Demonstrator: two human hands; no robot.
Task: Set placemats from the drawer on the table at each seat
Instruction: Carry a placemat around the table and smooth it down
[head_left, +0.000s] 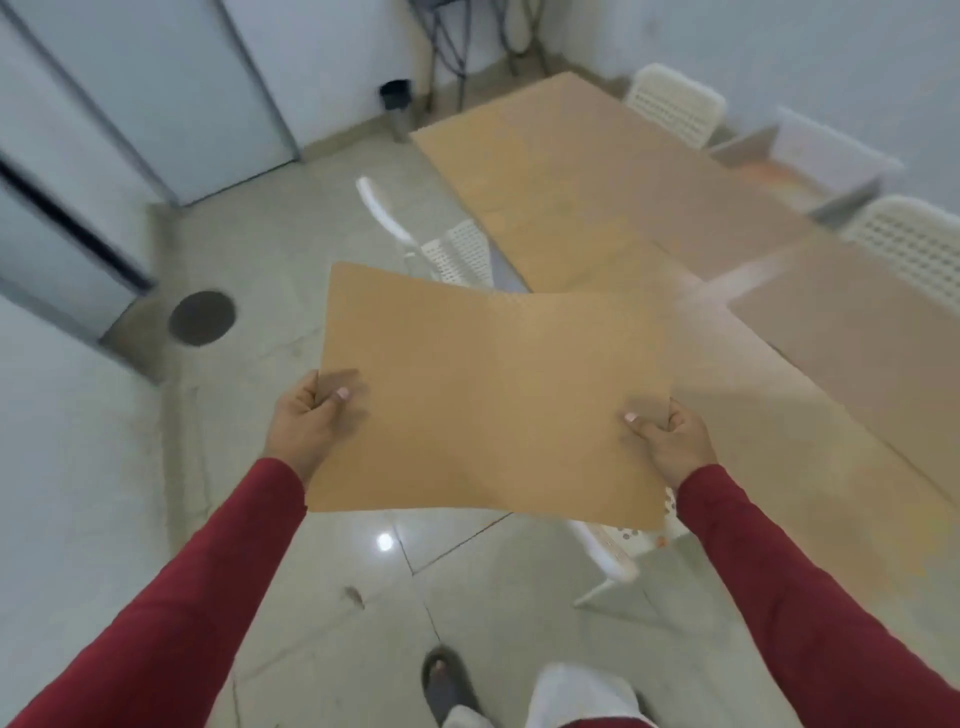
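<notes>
At centre frame, I find the placemat (488, 395) held clear of the table (597, 208), left hand (306, 421) and right hand (670, 441) each pinching a near corner. I judge it best lowered flat toward two o'clock, squared to the table edge at the seat.

Placemat (493, 400) between left hand (311, 415) and right hand (670, 441), above floor (322, 571). Table (597, 197) ahead right; chairs (457, 254) alongside.
</notes>
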